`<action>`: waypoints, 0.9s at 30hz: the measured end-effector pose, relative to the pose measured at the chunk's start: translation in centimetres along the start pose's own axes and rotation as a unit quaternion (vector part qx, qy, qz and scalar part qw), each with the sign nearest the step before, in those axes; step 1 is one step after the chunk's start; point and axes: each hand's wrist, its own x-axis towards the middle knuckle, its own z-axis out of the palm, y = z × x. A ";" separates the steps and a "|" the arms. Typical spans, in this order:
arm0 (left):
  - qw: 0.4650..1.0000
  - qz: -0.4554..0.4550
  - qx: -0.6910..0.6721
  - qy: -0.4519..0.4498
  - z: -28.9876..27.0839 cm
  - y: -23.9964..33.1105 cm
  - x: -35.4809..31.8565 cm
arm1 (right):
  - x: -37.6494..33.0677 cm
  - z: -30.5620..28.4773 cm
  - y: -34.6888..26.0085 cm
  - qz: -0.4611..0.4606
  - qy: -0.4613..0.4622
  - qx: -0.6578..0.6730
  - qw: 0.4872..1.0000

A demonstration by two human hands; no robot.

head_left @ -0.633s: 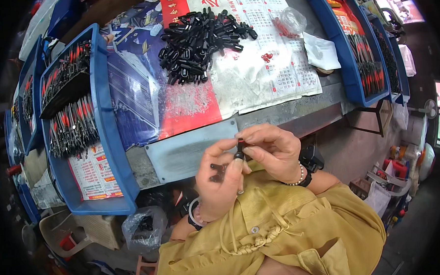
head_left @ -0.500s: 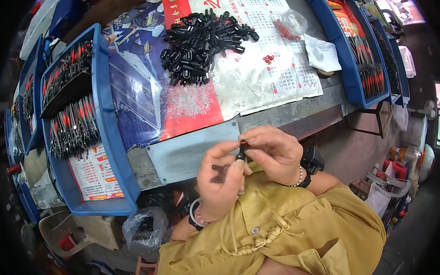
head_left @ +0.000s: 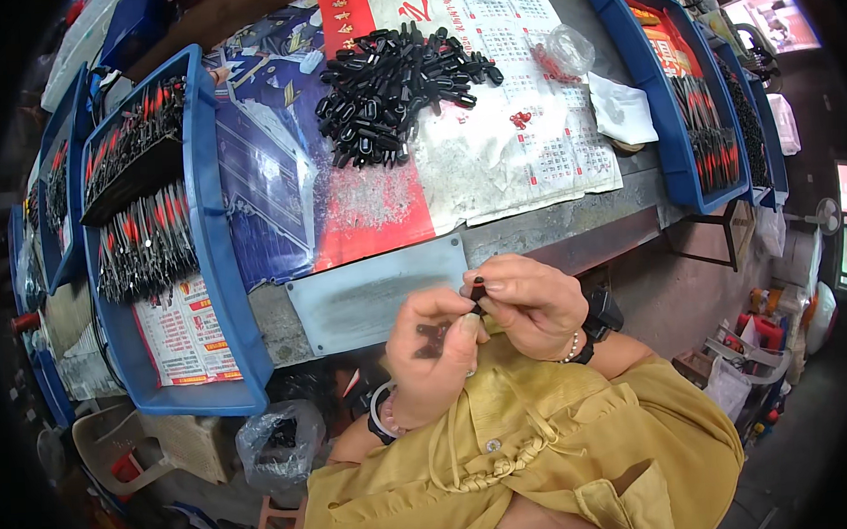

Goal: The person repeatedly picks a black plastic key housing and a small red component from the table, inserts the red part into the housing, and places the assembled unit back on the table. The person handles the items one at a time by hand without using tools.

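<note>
In front of my chest, above the near table edge, my two hands meet fingertip to fingertip. My left hand is closed, its thumb and index pinching a small black part while dark pieces lie in the curl of the fingers. Against the upper end of the pinched part press the thumb and fingers of my right hand. A trace of red shows near its tip; the rest is covered by fingers. A large pile of glossy black handle-like pieces lies farther off on the table, with small red bits to its right.
Blue trays flank the work area: a left tray and a right tray, both holding rows of black-and-red tools. A pale plate lies at the table edge. Farther back are a clear plastic bag and a folded white cloth.
My right fingers have closed further over the top of the black part, which showed more of its length and a red ring before. Both hands have shifted slightly right.
</note>
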 end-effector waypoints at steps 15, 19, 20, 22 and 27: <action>1.000 0.020 0.003 0.023 -0.3 -0.3 -0.3 | 0.6 0.2 0.2 -0.011 -0.027 0.018 0.999; 0.999 -0.006 0.002 0.040 -0.4 0.0 -0.3 | 1.1 -0.4 0.0 0.002 -0.075 0.008 0.997; 0.999 -0.010 0.001 0.043 -0.4 0.0 -0.3 | 1.1 -0.6 -0.2 0.013 -0.093 -0.003 0.996; 0.999 -0.018 0.001 0.039 -0.4 0.0 -0.2 | 1.1 -0.6 -0.4 0.053 -0.091 0.014 0.994; 0.999 -0.007 -0.014 0.029 -0.5 -0.1 0.0 | 1.0 -0.2 -0.7 0.096 -0.045 0.044 0.993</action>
